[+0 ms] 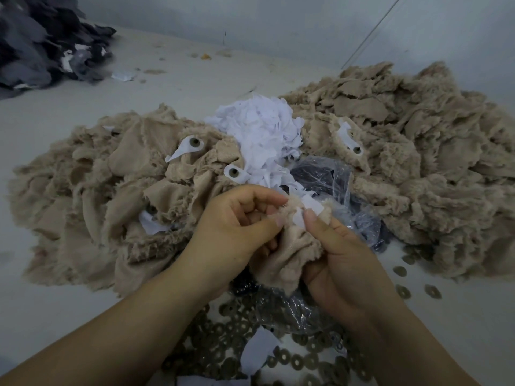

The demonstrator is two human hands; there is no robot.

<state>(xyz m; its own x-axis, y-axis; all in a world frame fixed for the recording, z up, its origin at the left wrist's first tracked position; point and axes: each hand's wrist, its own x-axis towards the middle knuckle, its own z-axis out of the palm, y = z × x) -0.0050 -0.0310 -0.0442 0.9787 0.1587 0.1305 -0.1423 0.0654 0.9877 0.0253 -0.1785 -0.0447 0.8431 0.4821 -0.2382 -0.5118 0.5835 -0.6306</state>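
Grey scraps: a dark heap fills the upper left corner of the frame, well apart from your hands.
Left pile: beige plush cuttings spread over the left half of the table. Some carry a round eye on white backing.
Left hand: your left hand enters from the lower left with its fingers curled. Thumb and fingertips pinch the upper left edge of the plush piece.
Plush piece: the beige plush piece sits between your two hands just below frame centre, held up off the table.
White patch: a small white patch lies on top of that piece, between your thumbs.
Right hand: your right hand enters from the lower right. Its fingers wrap beneath the piece and its thumb presses on the patch.
White scraps: a heap lies just above your hands.
Plastic bag: a crumpled clear bag lies near your right thumb, to its upper right.
Washers: brownish rings are scattered along the bottom, under your wrists.
Right pile: more beige cuttings fill the right side.
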